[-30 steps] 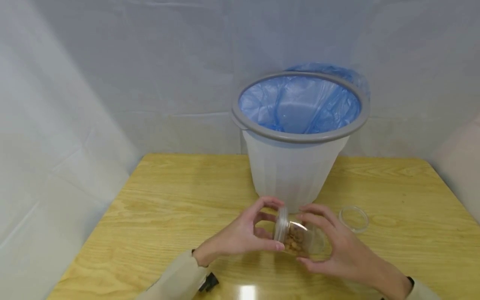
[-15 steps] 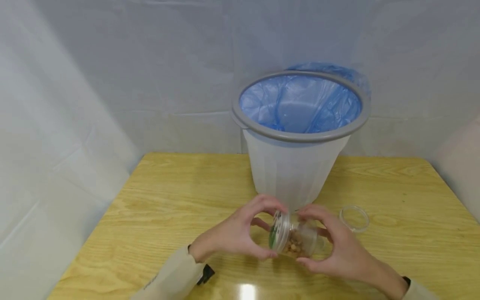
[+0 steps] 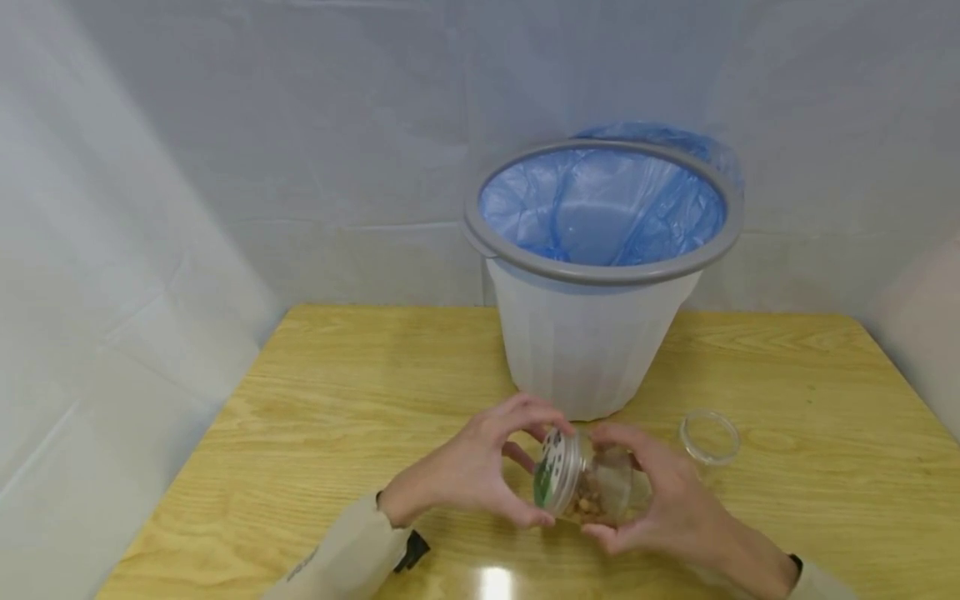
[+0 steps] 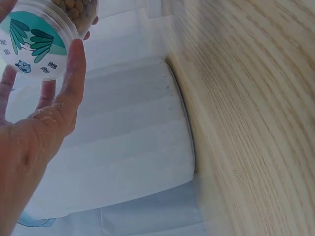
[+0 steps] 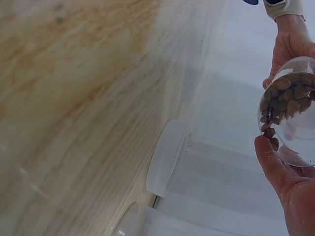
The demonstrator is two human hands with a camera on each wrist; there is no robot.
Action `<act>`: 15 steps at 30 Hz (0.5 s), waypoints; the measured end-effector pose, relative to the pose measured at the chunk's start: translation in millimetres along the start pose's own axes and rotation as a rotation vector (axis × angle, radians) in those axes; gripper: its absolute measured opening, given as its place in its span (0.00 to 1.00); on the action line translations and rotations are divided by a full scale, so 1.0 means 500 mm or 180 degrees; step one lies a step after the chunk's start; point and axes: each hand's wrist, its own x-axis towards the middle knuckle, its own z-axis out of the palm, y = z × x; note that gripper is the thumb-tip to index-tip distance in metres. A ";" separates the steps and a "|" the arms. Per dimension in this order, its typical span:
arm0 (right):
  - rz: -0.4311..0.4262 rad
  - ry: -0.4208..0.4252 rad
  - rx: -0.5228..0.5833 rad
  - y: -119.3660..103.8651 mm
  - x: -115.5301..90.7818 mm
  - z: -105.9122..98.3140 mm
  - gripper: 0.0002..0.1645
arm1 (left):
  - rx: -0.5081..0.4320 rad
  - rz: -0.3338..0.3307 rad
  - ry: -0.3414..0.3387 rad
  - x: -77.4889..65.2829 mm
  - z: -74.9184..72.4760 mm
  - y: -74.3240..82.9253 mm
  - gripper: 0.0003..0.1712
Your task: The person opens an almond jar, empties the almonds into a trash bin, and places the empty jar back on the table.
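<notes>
A clear jar [image 3: 609,479] part-filled with small brown pieces lies tipped sideways between my hands, low over the table. Its lid [image 3: 551,473], white and green with printed leaves, faces left. My left hand [image 3: 480,467] holds the lid's edge between thumb and fingers; the left wrist view shows the lid's printed face [image 4: 37,42] close up. My right hand [image 3: 667,492] grips the jar's body from the right. In the right wrist view the brown pieces [image 5: 290,98] gather along one side of the jar, seen through its bottom.
Behind the hands stands a white bin [image 3: 577,333] lined with a blue bag [image 3: 600,208]. A clear round lid [image 3: 711,460] lies on the wooden table [image 3: 375,383] right of the bin. Another clear container [image 5: 133,221] shows at the bottom of the right wrist view.
The jar has turned, so its printed lid now faces more toward the head camera. Both hands have shifted slightly with it, the right one moving a little left.
</notes>
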 end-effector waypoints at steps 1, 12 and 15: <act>-0.0009 0.0015 0.0010 0.000 -0.001 0.001 0.53 | -0.0008 -0.0031 0.0005 0.000 0.000 0.001 0.50; 0.0011 0.0069 -0.0061 0.007 -0.002 0.008 0.51 | -0.0101 -0.0187 0.0079 0.003 0.000 -0.002 0.50; 0.0038 0.0058 -0.0116 0.009 -0.001 0.011 0.53 | -0.0188 -0.0271 0.0102 0.005 -0.002 -0.005 0.50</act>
